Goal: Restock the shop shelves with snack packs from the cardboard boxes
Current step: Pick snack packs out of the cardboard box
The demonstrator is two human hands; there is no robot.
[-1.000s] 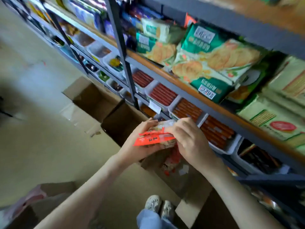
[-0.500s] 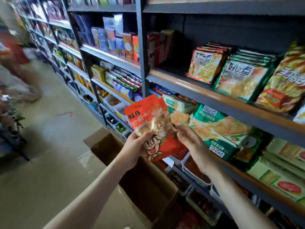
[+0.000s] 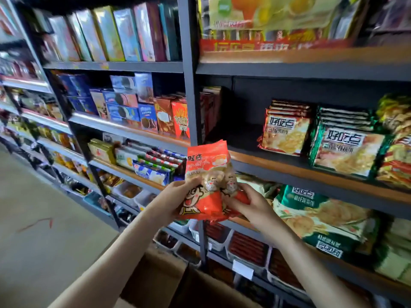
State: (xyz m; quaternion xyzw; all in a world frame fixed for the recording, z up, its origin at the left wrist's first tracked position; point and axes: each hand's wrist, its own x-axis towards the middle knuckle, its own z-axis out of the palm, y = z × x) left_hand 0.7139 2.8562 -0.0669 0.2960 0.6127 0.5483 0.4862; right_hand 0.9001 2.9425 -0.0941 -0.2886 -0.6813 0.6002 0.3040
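I hold a stack of red snack packs with a cartoon face upright in front of the shelf post. My left hand grips the stack's lower left side. My right hand grips its lower right edge from behind. The stack is level with the wooden middle shelf, which has a bare dark stretch just right of the post. An open cardboard box stands on the floor below my arms.
A grey steel post rises just behind the packs. Orange packs and green packs stand further right on the same shelf. Biscuit boxes fill the left bay. Bins of sausages sit low. The aisle floor lies left.
Both hands lifted the red packs from over the box up to the middle shelf's height. My view rose from the lower bins to the upper shelves.
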